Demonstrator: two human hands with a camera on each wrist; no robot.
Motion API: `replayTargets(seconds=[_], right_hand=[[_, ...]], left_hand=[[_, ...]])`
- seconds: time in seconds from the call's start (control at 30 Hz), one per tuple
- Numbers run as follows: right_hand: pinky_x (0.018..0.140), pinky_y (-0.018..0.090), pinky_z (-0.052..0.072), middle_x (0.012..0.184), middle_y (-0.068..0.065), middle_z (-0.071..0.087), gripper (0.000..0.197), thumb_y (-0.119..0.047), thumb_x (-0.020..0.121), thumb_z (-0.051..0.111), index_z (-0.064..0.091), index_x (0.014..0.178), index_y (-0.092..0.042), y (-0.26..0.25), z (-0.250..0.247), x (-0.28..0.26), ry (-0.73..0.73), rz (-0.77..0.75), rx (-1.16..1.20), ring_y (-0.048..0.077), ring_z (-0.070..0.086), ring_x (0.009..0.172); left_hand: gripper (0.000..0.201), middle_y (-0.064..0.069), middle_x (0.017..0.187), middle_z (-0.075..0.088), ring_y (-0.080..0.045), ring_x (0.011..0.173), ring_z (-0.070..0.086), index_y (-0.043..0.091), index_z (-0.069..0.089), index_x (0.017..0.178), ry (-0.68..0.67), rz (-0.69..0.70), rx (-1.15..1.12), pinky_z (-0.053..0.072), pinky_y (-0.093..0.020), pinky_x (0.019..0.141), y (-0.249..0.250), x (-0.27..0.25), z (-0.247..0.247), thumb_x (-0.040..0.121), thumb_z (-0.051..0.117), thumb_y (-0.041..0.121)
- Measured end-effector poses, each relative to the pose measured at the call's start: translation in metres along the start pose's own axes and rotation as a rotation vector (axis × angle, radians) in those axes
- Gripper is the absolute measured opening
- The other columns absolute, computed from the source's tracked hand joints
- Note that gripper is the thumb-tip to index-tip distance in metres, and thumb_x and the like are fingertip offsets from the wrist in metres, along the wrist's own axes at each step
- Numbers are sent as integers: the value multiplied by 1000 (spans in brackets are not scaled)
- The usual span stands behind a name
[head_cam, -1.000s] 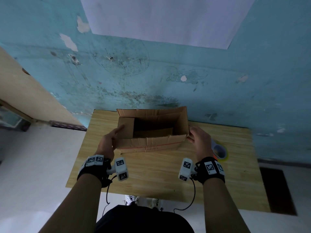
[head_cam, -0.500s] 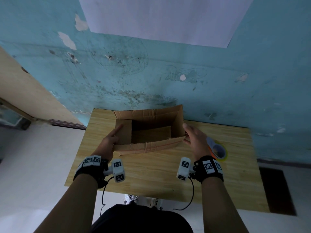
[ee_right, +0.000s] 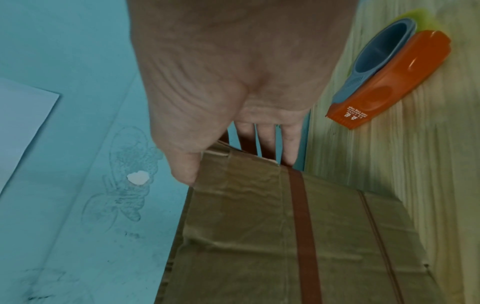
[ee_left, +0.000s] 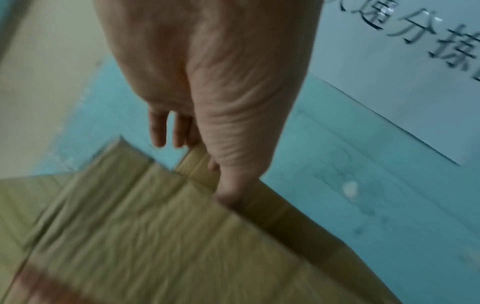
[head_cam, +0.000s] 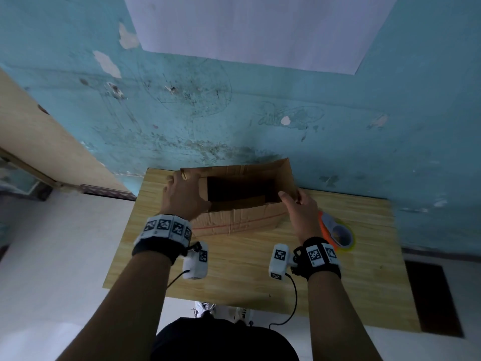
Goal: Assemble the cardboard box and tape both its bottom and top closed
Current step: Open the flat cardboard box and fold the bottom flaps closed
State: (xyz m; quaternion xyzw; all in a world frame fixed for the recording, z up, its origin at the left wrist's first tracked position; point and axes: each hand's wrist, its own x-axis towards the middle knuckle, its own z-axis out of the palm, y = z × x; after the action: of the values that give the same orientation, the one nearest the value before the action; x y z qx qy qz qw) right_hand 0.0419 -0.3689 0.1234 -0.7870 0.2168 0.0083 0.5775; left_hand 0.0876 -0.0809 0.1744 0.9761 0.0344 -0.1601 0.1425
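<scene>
A brown cardboard box (head_cam: pixel 242 217) stands open-topped at the back of the wooden table (head_cam: pixel 234 272), with a red stripe along its near side. My left hand (head_cam: pixel 182 186) lies over the box's left end; in the left wrist view the left hand (ee_left: pixel 200 164) pinches that cardboard edge (ee_left: pixel 272 205) between thumb and fingers. My right hand (head_cam: pixel 294 201) grips the right end; in the right wrist view the right hand (ee_right: pixel 226 162) has its thumb on one face of the box wall (ee_right: pixel 259 205) and its fingers (ee_right: pixel 267 144) behind it. The box bottom is hidden.
An orange and blue tape dispenser (head_cam: pixel 335 230) with a yellowish roll lies on the table just right of my right wrist, also in the right wrist view as the dispenser (ee_right: pixel 384 78). The blue wall (head_cam: pixel 260 126) rises directly behind the table. Floor lies on both sides.
My left hand moved from the near-left corner up onto the box's left end. My right hand shifted onto the right wall. The box's near side now shows taller toward me.
</scene>
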Motion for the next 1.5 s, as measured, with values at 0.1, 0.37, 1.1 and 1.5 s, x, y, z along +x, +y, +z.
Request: replayTargets(seconds=[0.1, 0.37, 1.1, 1.5], right_hand=[[92, 37, 55, 107, -10, 75, 25, -43, 100, 70, 71, 119, -28, 1, 0, 1, -2, 1, 4, 9, 69, 101], [91, 35, 59, 115, -2, 77, 36, -35, 98, 74, 71, 130, -20, 2, 1, -2, -34, -11, 35, 15, 73, 107], [94, 30, 55, 132, -9, 66, 58, -13, 101, 64, 53, 155, -31, 7, -12, -19, -109, 61, 120, 10, 65, 120], [93, 16, 59, 127, -10, 76, 38, -26, 101, 71, 70, 139, -26, 6, -17, -23, -125, -21, 43, 0, 71, 113]], left_hand=[[84, -30, 167, 7, -55, 150, 23, 17, 44, 149, 64, 5, -32, 37, -61, 117, 22, -3, 11, 80, 85, 39], [106, -3, 169, -35, -55, 152, 23, 48, 15, 164, -42, 182, -149, 39, -70, 114, 53, -4, 43, 80, 77, 69], [154, 12, 150, -61, -49, 159, 0, 65, -24, 151, -152, 179, -141, 16, -93, 105, 74, 8, 39, 41, 80, 92], [165, 7, 151, -61, -50, 159, 0, 64, -29, 149, -125, 130, -57, 19, -93, 102, 78, 20, 44, 36, 89, 83]])
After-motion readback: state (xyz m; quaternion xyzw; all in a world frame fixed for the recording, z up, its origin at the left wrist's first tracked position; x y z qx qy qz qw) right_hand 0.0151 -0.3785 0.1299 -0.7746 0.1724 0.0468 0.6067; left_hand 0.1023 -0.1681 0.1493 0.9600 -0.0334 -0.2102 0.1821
